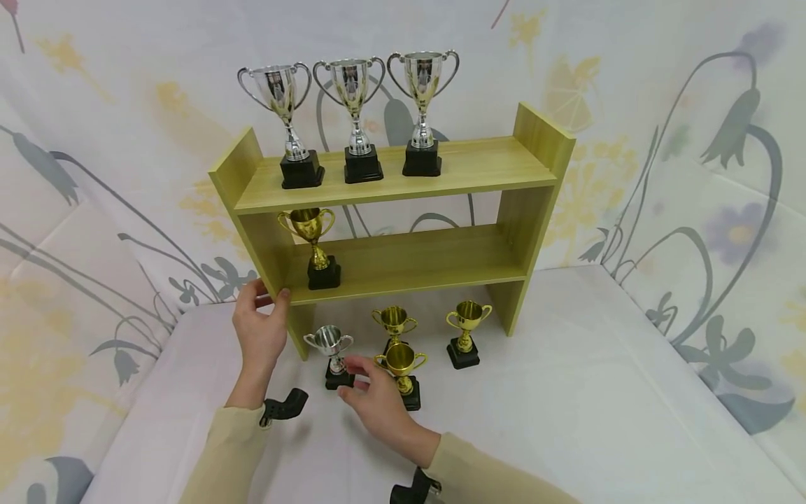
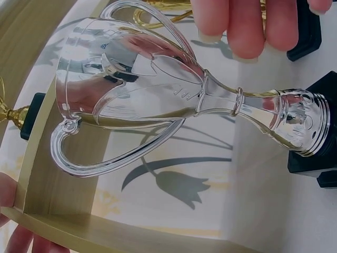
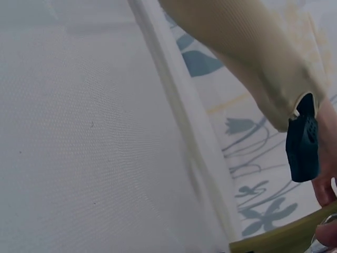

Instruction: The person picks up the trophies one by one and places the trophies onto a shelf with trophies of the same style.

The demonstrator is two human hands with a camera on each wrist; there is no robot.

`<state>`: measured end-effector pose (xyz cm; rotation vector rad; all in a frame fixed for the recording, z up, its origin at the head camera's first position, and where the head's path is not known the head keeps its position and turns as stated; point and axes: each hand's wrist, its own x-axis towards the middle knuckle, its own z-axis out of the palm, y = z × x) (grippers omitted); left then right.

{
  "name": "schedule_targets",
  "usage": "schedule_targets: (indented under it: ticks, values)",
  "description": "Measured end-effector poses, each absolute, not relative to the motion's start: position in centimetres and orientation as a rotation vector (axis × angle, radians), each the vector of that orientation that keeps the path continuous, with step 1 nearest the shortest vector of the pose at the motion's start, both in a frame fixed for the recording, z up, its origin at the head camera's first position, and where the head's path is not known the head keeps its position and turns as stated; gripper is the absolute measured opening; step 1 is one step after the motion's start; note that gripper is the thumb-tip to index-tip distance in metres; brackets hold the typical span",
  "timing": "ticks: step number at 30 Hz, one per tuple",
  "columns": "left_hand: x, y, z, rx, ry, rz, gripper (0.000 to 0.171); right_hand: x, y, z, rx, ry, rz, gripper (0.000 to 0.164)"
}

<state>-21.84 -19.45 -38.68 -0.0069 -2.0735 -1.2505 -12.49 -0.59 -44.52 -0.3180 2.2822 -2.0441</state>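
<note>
Right grip point(image 1: 380, 406) partly hides front gold trophy point(image 1: 401, 360).

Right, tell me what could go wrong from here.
The right hand, close beside the small silver trophy, might bump the front gold trophy next to it. The left hand grips the left side of the shelf unit; a tug there could topple the large silver trophies on top.

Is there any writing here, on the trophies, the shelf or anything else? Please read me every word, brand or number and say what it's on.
No readable text anywhere.
Small silver trophy: a few tiny slanted marks on the cup, too small to make out as letters.
Gold trophies, large silver trophies, wooden shelf: no legible lettering.
Black wrist devices: no legible brand.
</note>
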Motion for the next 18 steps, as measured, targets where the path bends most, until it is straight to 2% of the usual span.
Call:
schedule_targets:
  ticks: [9,18]
  values:
    - [-21.7,-19.3,-38.4,-0.006,-2.086,-1.245,0.031,-13.4,-1.4,-45.4,-0.196,2.257,-2.126,0.043]
    - [-21.6,-19.4,-38.5,0.0,-2.087,-1.249,0.03,-14.4,-2.4,-45.8,-0.091,2.275,-2.157,0.034]
